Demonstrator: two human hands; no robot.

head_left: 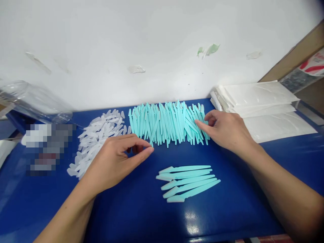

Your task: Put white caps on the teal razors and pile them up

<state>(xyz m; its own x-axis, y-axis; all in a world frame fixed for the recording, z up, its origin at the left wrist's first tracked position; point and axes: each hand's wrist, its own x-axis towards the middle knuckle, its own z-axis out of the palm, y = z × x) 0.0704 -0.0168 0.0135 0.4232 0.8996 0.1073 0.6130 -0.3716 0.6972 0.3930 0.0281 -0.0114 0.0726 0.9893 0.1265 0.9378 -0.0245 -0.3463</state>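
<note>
A row of turquoise eyebrow razors (pixel 164 123) lies heaped along the back of the blue table. My left hand (pixel 121 157) is closed in a pinch at the front edge of this heap, its thumb and forefinger on the handle tip of one razor (pixel 152 143). At the heap's right end, my right hand (pixel 225 130) hovers over the razors with thumb and forefinger apart; its other fingers are curled. Several more razors (pixel 188 184) lie side by side in front, blades to the left. Left of the heap is a pile of translucent white blade caps (pixel 101 131), partly covered by my left hand.
White plastic bags (pixel 263 98) are stacked at the right against the white wall (pixel 157 40). A clear plastic container (pixel 37 101) lies at the back left, with a blurred-out item (pixel 50 148) before it. A cardboard box (pixel 286 57) stands far right.
</note>
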